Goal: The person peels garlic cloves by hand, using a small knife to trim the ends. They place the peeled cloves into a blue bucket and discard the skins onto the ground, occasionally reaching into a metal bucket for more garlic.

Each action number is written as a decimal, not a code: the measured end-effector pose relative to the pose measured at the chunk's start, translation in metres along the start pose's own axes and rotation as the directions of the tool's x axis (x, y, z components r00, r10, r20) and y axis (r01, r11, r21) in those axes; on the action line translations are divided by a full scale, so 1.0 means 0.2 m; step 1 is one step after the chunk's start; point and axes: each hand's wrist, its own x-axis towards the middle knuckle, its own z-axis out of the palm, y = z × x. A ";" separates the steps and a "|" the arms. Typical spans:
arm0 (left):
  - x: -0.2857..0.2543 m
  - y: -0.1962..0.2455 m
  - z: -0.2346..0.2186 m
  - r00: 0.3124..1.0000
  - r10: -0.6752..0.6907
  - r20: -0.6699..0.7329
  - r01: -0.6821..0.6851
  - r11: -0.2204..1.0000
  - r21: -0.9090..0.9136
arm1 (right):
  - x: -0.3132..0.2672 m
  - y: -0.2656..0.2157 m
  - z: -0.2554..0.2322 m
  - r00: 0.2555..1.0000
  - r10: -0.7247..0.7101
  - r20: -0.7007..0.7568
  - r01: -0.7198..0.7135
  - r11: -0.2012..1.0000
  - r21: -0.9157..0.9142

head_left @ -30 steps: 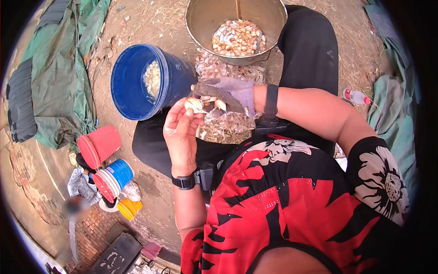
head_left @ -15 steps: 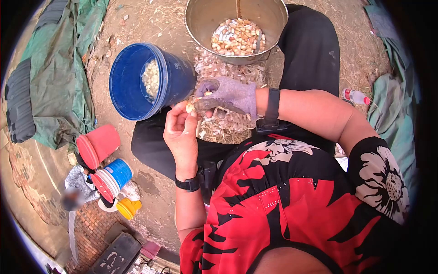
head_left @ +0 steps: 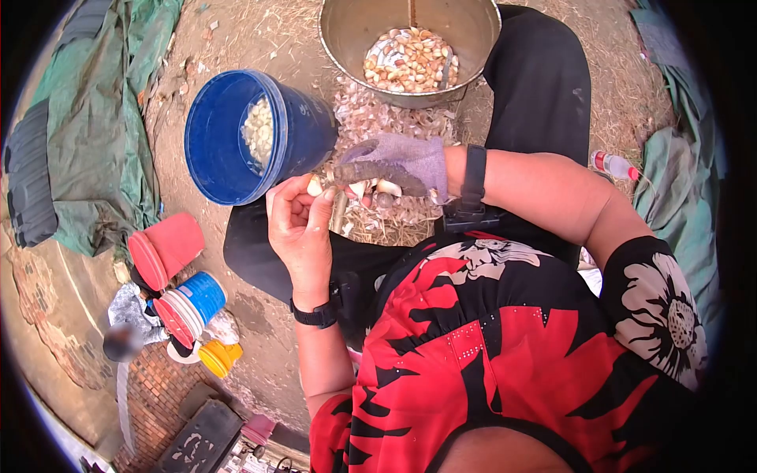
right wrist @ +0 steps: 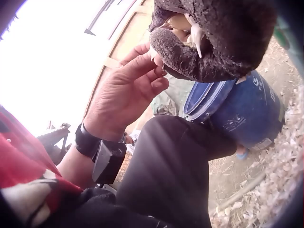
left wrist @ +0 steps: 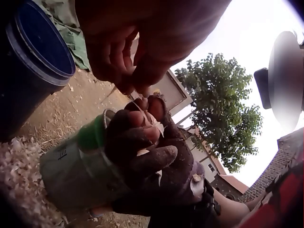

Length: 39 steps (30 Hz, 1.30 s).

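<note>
My bare left hand [head_left: 302, 225] pinches a pale garlic clove [head_left: 315, 186] between thumb and fingers, right at the fingertips of the other hand. A dirty purple-grey work glove covers my right hand [head_left: 394, 162], whose curled fingers hold several garlic cloves [head_left: 386, 188] with bits of papery skin. In the right wrist view, a clove [right wrist: 179, 23] shows inside the gloved fist, and the left fingertips meet the glove. Left of the hands, a blue bucket [head_left: 303, 130] leans over with peeled white cloves [head_left: 258, 134] inside.
Beyond the hands, a metal pot [head_left: 339, 55] holds unpeeled cloves [head_left: 414, 63]. Garlic skins [head_left: 378, 118] cover the ground between the legs. Red [head_left: 169, 244] and yellow buckets [head_left: 219, 357] stand at left, green tarps [head_left: 102, 142] lie along both sides, and a plastic bottle [head_left: 613, 165] lies at right.
The left hand came closer against the glove, then drew slightly left with the pinched clove. The gloved fingers shifted around their cloves, which show more again now.
</note>
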 end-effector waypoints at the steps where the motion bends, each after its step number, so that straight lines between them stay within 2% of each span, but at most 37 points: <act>1: 0.00 0.00 0.00 0.995 0.097 0.018 -0.099 0.989 0.111 | -0.01 0.00 0.00 0.999 -0.028 0.028 0.028 1.000 -0.005; 5: -0.01 0.00 -0.01 0.989 0.134 0.064 -0.144 0.972 0.185 | 0.01 0.04 -0.03 0.995 -0.060 0.076 0.058 0.998 0.029; 6: -0.02 0.00 -0.02 0.983 0.156 0.097 -0.176 0.951 0.254 | 0.02 0.06 -0.04 0.995 -0.061 0.077 0.059 0.998 0.028; 8: -0.02 0.00 -0.03 0.976 0.176 0.132 -0.210 0.923 0.321 | 0.03 0.08 -0.06 0.969 -0.221 0.111 0.241 0.943 -0.229; 9: -0.02 0.01 -0.03 0.970 0.192 0.150 -0.234 0.906 0.352 | 0.02 0.07 -0.05 0.969 -0.221 0.112 0.242 0.943 -0.229; 11: -0.03 0.03 -0.02 0.964 0.207 0.169 -0.258 0.887 0.384 | 0.00 0.03 -0.04 1.000 0.023 0.017 -0.023 0.999 0.036; 12: -0.03 0.05 -0.02 0.952 0.229 0.204 -0.298 0.848 0.439 | 0.01 0.04 -0.04 1.000 0.022 0.018 -0.023 0.999 0.036; 14: -0.03 0.05 -0.01 0.938 0.248 0.242 -0.339 0.803 0.490 | 0.05 0.08 -0.05 0.993 -0.099 -0.062 0.080 0.963 -0.258; 17: -0.04 0.03 0.00 0.949 0.189 0.254 -0.301 0.783 0.544 | 0.09 0.13 -0.08 0.984 -0.110 -0.140 0.072 0.965 -0.251; 19: -0.04 0.00 0.00 0.971 0.120 0.207 -0.188 0.918 0.349 | 0.07 0.11 -0.07 0.987 -0.113 -0.118 0.088 0.976 -0.201; 20: -0.04 -0.01 0.01 0.971 0.120 0.209 -0.189 0.918 0.348 | 0.06 0.11 -0.06 0.989 -0.117 -0.095 0.102 0.983 -0.152; 21: -0.05 -0.02 0.02 0.984 0.035 0.172 -0.058 0.990 0.129 | 0.06 0.11 -0.06 0.988 -0.117 -0.097 0.102 0.983 -0.152; 22: -0.05 -0.02 0.02 0.986 -0.059 0.155 0.075 0.992 -0.100 | 0.06 0.11 -0.05 0.988 -0.127 -0.088 0.114 0.984 -0.134; 23: -0.05 -0.02 0.02 0.986 -0.059 0.155 0.075 0.992 -0.101 | 0.06 0.11 -0.05 0.988 -0.136 -0.079 0.127 0.985 -0.115; 24: -0.05 -0.01 0.01 0.982 -0.115 0.147 0.149 0.958 -0.244 | 0.06 0.10 -0.05 0.988 -0.135 -0.079 0.126 0.985 -0.115; 25: -0.05 0.00 0.01 0.974 -0.174 0.148 0.218 0.898 -0.381 | 0.05 0.10 -0.05 0.993 -0.046 -0.108 0.034 0.992 -0.118; 26: -0.05 0.01 0.02 0.976 -0.159 0.151 0.210 0.875 -0.436 | 0.05 0.10 -0.04 0.990 0.043 -0.137 -0.060 0.991 -0.117; 27: -0.05 0.02 0.02 0.976 -0.160 0.150 0.211 0.875 -0.437 | 0.06 0.11 -0.05 0.990 0.046 -0.136 -0.062 0.991 -0.117; 29: -0.04 0.03 0.02 0.972 -0.172 0.162 0.235 0.766 -0.598 | 0.09 0.14 -0.07 0.986 -0.062 -0.152 0.015 0.955 -0.297; 30: -0.04 0.05 0.01 0.972 -0.172 0.162 0.235 0.767 -0.597 | 0.09 0.12 -0.06 0.986 -0.062 -0.152 0.015 0.955 -0.296; 32: -0.05 0.09 0.01 0.977 -0.198 0.082 0.210 0.804 -0.556 | 0.06 0.07 -0.05 0.966 -0.106 -0.237 -0.041 0.839 -0.543; 33: -0.04 0.07 0.00 0.977 -0.197 0.081 0.208 0.804 -0.557 | 0.06 0.07 -0.05 0.966 -0.106 -0.236 -0.041 0.838 -0.545; 35: -0.05 0.03 -0.02 0.987 -0.147 0.069 0.160 0.951 -0.263 | 0.06 0.07 -0.03 0.972 -0.186 -0.141 0.140 0.947 -0.288; 37: -0.06 0.02 -0.03 0.989 -0.143 0.050 0.150 0.969 -0.195 | 0.06 0.07 -0.02 0.977 -0.183 -0.111 0.150 0.955 -0.254; 39: -0.08 0.02 -0.02 0.987 -0.133 0.091 0.142 0.985 -0.102 | 0.06 0.07 -0.02 0.980 -0.181 -0.083 0.160 0.963 -0.218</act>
